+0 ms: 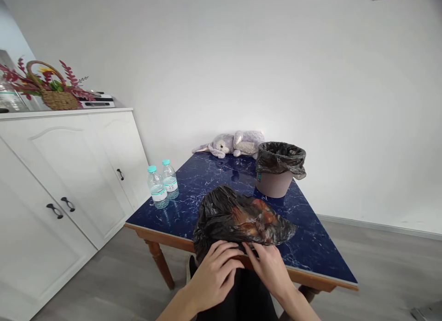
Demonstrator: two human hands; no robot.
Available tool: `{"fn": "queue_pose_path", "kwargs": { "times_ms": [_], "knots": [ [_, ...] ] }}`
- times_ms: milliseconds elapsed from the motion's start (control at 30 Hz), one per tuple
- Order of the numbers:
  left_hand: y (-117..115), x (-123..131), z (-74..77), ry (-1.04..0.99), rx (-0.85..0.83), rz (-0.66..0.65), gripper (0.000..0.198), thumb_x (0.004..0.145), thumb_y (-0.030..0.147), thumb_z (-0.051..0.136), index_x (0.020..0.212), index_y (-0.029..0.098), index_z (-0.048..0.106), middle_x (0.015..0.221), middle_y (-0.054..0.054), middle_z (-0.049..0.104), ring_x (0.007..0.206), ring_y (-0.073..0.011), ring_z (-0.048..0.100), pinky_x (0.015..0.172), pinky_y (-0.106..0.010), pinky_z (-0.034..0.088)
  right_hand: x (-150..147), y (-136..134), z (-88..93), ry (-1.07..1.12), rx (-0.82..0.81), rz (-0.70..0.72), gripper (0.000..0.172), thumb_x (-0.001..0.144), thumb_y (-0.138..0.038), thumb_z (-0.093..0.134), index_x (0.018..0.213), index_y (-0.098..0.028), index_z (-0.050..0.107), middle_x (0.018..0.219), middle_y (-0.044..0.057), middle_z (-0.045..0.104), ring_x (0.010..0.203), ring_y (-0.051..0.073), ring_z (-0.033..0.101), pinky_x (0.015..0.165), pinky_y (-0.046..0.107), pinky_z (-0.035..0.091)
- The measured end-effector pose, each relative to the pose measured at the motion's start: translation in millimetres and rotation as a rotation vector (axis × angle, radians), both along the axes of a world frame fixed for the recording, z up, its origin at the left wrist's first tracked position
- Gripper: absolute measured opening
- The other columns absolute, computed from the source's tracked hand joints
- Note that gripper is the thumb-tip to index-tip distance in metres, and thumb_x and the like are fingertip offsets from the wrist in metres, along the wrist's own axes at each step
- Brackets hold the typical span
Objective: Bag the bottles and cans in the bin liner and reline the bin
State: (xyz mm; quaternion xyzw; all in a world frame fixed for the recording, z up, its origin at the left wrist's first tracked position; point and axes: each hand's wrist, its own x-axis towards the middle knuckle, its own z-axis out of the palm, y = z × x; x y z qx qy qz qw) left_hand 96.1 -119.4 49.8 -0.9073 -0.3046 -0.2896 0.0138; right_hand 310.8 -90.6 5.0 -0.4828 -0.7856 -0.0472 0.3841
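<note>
Bag handling at 6 o'clock edge of table (311,247): laid left hand (216,272) on near hem of black bag (238,217), fingers slightly spread and curled over film. Set right hand (271,268) just beside it at 3 o'clock, fingers close together on same hem; couldn't tell pinch from flat press. Judged best done with both hands on hem and bulk resting on tabletop, to spare thin film and stop load sliding off edge. Held reddish-brown lumps, seen through film, kind unclear. Logged brown bin (275,185) at 1 o'clock of bag, black liner (281,157) folded over rim, inside hidden. Logged two capped water bottles (164,185) at 10 o'clock, clear liquid inside.
</note>
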Motion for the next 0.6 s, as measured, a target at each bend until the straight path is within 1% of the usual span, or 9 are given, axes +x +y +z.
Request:
{"fn": "queue_pose_path", "kwargs": {
  "times_ms": [33, 100, 200, 300, 367, 400, 467, 500, 600],
  "knots": [
    [1, -2, -0.9, -0.031, -0.008, 0.044, 0.035, 0.098, 0.008, 0.053, 0.123, 0.028, 0.066, 0.131, -0.006, 0.073, 0.132, -0.0242, 0.064, 0.114, -0.044, 0.052, 5, -12, 3.7, 0.037, -0.042, 0.008, 0.033, 0.111, -0.034, 0.045, 0.129, -0.025, 0.071, 0.106, 0.013, 0.075, 0.094, 0.027, 0.079, 0.074, 0.034, 0.066],
    [2, -5, -1.3, -0.079, 0.011, 0.119, 0.04, 0.098, 0.009, 0.053, 0.134, 0.026, 0.06, 0.14, -0.01, 0.068, 0.136, -0.0264, 0.061, 0.113, -0.045, 0.052, 14, -36, 12.2, 0.117, -0.082, 0.014, 0.037, 0.111, -0.039, 0.045, 0.141, -0.029, 0.063, 0.127, 0.015, 0.069, 0.11, 0.028, 0.077, 0.078, 0.032, 0.067],
    [-3, -6, 4.7, -0.07, 0.085, 0.147, 0.058, 0.098, 0.011, 0.057, 0.154, 0.022, 0.043, 0.159, -0.016, 0.053, 0.152, -0.0295, 0.045, 0.121, -0.052, 0.043, 17, -66, 23.6, 0.15, -0.087, 0.072, 0.042, 0.109, -0.038, 0.051, 0.151, -0.034, 0.055, 0.154, 0.014, 0.054, 0.13, 0.031, 0.068, 0.092, 0.033, 0.066],
    [-13, -7, 11.7, 0.027, 0.091, 0.062, 0.068, 0.099, 0.014, 0.058, 0.162, 0.022, 0.033, 0.163, -0.014, 0.051, 0.157, -0.0289, 0.038, 0.126, -0.053, 0.036, 16, -85, 24.7, 0.073, -0.096, 0.223, 0.052, 0.106, -0.037, 0.057, 0.157, -0.037, 0.049, 0.156, 0.011, 0.056, 0.128, 0.031, 0.07, 0.089, 0.03, 0.067],
    [-20, -12, 9.6, 0.049, 0.066, 0.008, 0.068, 0.099, 0.014, 0.057, 0.161, 0.025, 0.034, 0.158, -0.011, 0.057, 0.155, -0.0275, 0.043, 0.127, -0.051, 0.035, 15, -92, 20.0, 0.049, -0.101, 0.304, 0.057, 0.104, -0.043, 0.062, 0.159, -0.039, 0.047, 0.152, 0.01, 0.061, 0.124, 0.031, 0.072, 0.086, 0.029, 0.067],
    [-24, -16, 6.1, 0.018, 0.054, -0.002, 0.067, 0.098, 0.014, 0.057, 0.16, 0.026, 0.036, 0.154, -0.01, 0.061, 0.151, -0.0272, 0.047, 0.126, -0.051, 0.036, 16, -94, 17.4, 0.055, -0.11, 0.324, 0.06, 0.103, -0.046, 0.064, 0.16, -0.039, 0.046, 0.151, 0.009, 0.063, 0.123, 0.032, 0.072, 0.087, 0.031, 0.067],
    [-27, -27, -3.2, -0.134, 0.033, 0.028, 0.064, 0.096, 0.017, 0.06, 0.156, 0.029, 0.041, 0.145, -0.01, 0.067, 0.142, -0.028, 0.057, 0.122, -0.052, 0.041, 20, -95, 14.6, 0.078, -0.122, 0.324, 0.064, 0.102, -0.049, 0.064, 0.162, -0.038, 0.043, 0.148, 0.009, 0.065, 0.126, 0.032, 0.071, 0.094, 0.035, 0.065],
    [-27, -35, -7.3, -0.244, 0.017, 0.072, 0.062, 0.095, 0.019, 0.062, 0.154, 0.029, 0.043, 0.142, -0.011, 0.067, 0.137, -0.0291, 0.06, 0.119, -0.053, 0.045, 23, -94, 15.0, 0.078, -0.12, 0.309, 0.064, 0.102, -0.048, 0.063, 0.162, -0.037, 0.042, 0.147, 0.008, 0.067, 0.126, 0.032, 0.071, 0.097, 0.036, 0.065],
    [-18, -62, -9.2, -0.579, -0.075, 0.3, 0.058, 0.092, 0.027, 0.07, 0.146, 0.03, 0.049, 0.14, -0.015, 0.064, 0.127, -0.0321, 0.064, 0.108, -0.053, 0.054, 34, -84, 19.7, 0.034, -0.114, 0.237, 0.059, 0.105, -0.041, 0.06, 0.161, -0.038, 0.043, 0.145, 0.005, 0.068, 0.124, 0.029, 0.072, 0.094, 0.035, 0.067]
  ]
}}
